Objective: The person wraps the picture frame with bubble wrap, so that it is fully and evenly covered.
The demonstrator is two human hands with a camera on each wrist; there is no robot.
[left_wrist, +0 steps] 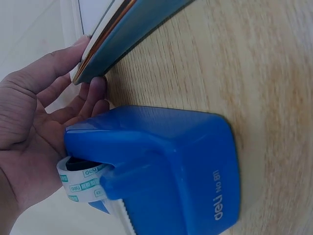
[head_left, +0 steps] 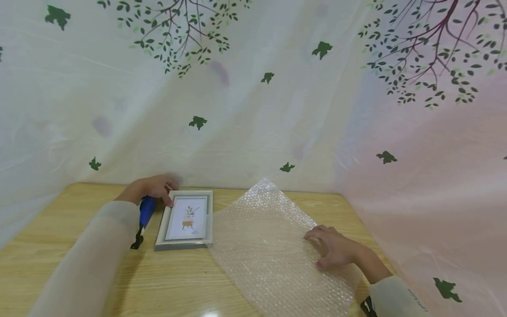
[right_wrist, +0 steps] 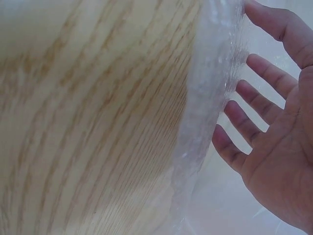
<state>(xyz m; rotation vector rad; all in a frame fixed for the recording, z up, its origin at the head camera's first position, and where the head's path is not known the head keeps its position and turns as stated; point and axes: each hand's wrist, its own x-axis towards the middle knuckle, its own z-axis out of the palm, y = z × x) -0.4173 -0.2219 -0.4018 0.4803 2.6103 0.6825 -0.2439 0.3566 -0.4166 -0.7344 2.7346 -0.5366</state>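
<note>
A picture frame (head_left: 190, 220) with a pale border and a small plant print lies on the table, left of the middle. My left hand (head_left: 156, 187) pinches its upper left corner; the left wrist view shows the thumb (left_wrist: 63, 58) on the face side and fingers curled at the back edge. A sheet of clear bubble wrap (head_left: 273, 251) is spread right of the frame, one corner toward the back. Over the sheet's right side, my right hand (head_left: 336, 248) has its fingers spread, with fingertips right at the wrap (right_wrist: 210, 73) in the right wrist view.
A blue tape dispenser (left_wrist: 161, 161) with a roll of white printed tape (left_wrist: 83, 183) stands beside the left hand, left of the frame. The wooden table (head_left: 178, 286) ends at a hanging pale curtain (head_left: 237, 132) with leaf patterns behind and to the right.
</note>
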